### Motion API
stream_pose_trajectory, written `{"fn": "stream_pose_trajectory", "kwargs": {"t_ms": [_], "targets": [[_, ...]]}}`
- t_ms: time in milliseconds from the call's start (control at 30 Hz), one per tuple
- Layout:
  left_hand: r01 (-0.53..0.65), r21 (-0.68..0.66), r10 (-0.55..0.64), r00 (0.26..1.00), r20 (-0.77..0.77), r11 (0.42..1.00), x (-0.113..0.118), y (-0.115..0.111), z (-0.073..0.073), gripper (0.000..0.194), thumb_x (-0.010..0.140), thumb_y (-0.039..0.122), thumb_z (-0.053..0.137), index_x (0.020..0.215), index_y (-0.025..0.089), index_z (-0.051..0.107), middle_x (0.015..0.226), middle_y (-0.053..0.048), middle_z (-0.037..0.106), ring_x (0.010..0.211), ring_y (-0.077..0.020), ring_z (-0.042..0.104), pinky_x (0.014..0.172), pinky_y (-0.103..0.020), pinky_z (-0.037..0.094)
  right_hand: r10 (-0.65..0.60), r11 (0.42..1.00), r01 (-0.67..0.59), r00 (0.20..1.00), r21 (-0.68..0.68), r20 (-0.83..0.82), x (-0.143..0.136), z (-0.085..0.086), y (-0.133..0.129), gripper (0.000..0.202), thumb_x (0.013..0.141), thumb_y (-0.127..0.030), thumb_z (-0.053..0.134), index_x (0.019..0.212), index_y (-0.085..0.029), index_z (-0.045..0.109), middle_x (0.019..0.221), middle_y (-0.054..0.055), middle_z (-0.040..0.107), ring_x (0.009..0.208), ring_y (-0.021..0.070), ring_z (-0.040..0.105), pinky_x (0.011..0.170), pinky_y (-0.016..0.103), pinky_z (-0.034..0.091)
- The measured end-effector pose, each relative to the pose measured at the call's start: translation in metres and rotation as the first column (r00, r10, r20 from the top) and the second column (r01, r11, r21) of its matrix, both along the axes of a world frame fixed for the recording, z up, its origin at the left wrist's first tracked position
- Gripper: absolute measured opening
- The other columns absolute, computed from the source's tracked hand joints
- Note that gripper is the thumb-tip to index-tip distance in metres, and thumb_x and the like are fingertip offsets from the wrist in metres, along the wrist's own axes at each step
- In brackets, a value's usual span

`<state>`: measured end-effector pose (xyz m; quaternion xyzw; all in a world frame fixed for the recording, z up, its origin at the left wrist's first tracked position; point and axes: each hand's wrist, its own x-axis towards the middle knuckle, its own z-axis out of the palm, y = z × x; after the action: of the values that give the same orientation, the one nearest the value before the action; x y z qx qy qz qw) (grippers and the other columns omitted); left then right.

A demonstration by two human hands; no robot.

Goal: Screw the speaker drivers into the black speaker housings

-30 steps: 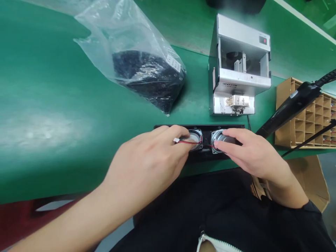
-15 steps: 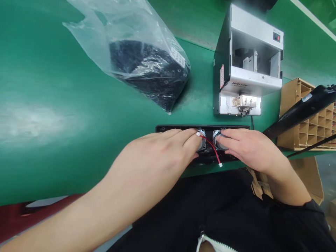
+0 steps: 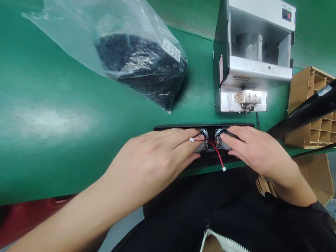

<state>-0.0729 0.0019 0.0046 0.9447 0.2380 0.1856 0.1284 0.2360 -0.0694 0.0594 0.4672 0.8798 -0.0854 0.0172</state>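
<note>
A long black housing [image 3: 211,130] lies near the table's front edge, with two small speakers seated side by side in it. My left hand [image 3: 162,152] grips the left speaker [image 3: 203,144], its fingers curled over the round back and its thumb below. On the right speaker [image 3: 219,137], the fingers of my right hand [image 3: 258,148] close around the back in the same way. Red and black wires [image 3: 218,154] with small white plugs run across the left speaker and hang over the housing's near edge. Both ends of the housing are partly hidden by my hands.
A clear plastic bag of black parts [image 3: 136,63] lies on the green table [image 3: 52,150] beyond my left hand. Behind the housing stands a silver and black machine [image 3: 259,75]. To the right are a black bar [image 3: 301,110] and a divided cardboard box [image 3: 299,101].
The view has shifted slightly. Both hands stay on the speakers, with a little more of each speaker showing. One white plug now lies farther left across my left fingers.
</note>
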Motion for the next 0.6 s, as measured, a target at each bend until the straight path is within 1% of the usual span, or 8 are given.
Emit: {"fn": "stream_pose_trajectory", "kwargs": {"t_ms": [133,200,300,400,467,600], "targets": [[0.015,-0.017,-0.016,1.000,-0.026,1.000,-0.001,0.003,0.000,0.035,0.132,0.026,0.058,0.136,0.018,0.091,0.134,-0.011,0.097,0.116,-0.0300,0.097,0.099,-0.042,0.079,-0.006,1.000,0.005,1.000,-0.018,-0.018,0.000,-0.003,0.000,0.026,0.124,-0.014,0.064,0.142,-0.018,0.082,0.141,0.017,0.093,0.111,0.0273,0.088,0.085,0.041,0.077],[0.022,-0.012,-0.022,0.999,-0.032,1.000,-0.002,0.004,0.000,0.037,0.133,0.026,0.056,0.136,0.018,0.092,0.134,-0.010,0.098,0.115,-0.0287,0.096,0.097,-0.041,0.078,-0.014,0.999,0.012,0.999,-0.033,-0.035,0.001,-0.006,0.000,0.027,0.123,-0.014,0.065,0.143,-0.018,0.082,0.143,0.016,0.093,0.114,0.0278,0.088,0.089,0.042,0.077],[0.026,-0.019,-0.027,1.000,-0.009,0.999,-0.004,0.004,-0.001,0.034,0.133,0.028,0.060,0.137,0.019,0.093,0.137,-0.009,0.097,0.116,-0.0286,0.096,0.096,-0.040,0.076,-0.013,0.999,0.010,0.998,-0.053,-0.058,0.003,-0.008,0.000,0.029,0.124,-0.015,0.065,0.148,-0.017,0.082,0.145,0.017,0.092,0.116,0.0284,0.087,0.093,0.044,0.077],[0.015,-0.043,-0.017,0.999,-0.034,0.999,-0.005,0.006,-0.002,0.031,0.131,0.028,0.064,0.137,0.022,0.093,0.140,-0.007,0.097,0.118,-0.0286,0.096,0.097,-0.041,0.076,-0.004,0.999,0.001,0.997,-0.050,-0.071,0.003,-0.009,0.000,0.029,0.123,-0.014,0.066,0.148,-0.015,0.082,0.144,0.016,0.093,0.113,0.0278,0.086,0.090,0.043,0.077],[0.016,-0.043,-0.018,0.998,-0.053,0.999,-0.004,0.006,-0.002,0.029,0.131,0.028,0.065,0.137,0.022,0.093,0.139,-0.007,0.097,0.118,-0.0293,0.097,0.095,-0.041,0.076,-0.003,0.999,-0.001,0.997,-0.046,-0.073,0.003,-0.010,0.000,0.028,0.123,-0.014,0.065,0.146,-0.015,0.082,0.144,0.015,0.093,0.111,0.0273,0.085,0.088,0.043,0.076],[-0.001,-0.029,-0.001,0.999,-0.054,1.000,0.000,0.004,-0.006,0.031,0.132,0.031,0.062,0.137,0.022,0.092,0.136,-0.007,0.098,0.114,-0.0312,0.097,0.089,-0.042,0.078,0.003,0.999,-0.006,0.998,-0.034,-0.069,0.003,-0.011,0.000,0.029,0.124,-0.014,0.063,0.147,-0.015,0.082,0.145,0.016,0.093,0.110,0.0276,0.085,0.087,0.044,0.075]]}}
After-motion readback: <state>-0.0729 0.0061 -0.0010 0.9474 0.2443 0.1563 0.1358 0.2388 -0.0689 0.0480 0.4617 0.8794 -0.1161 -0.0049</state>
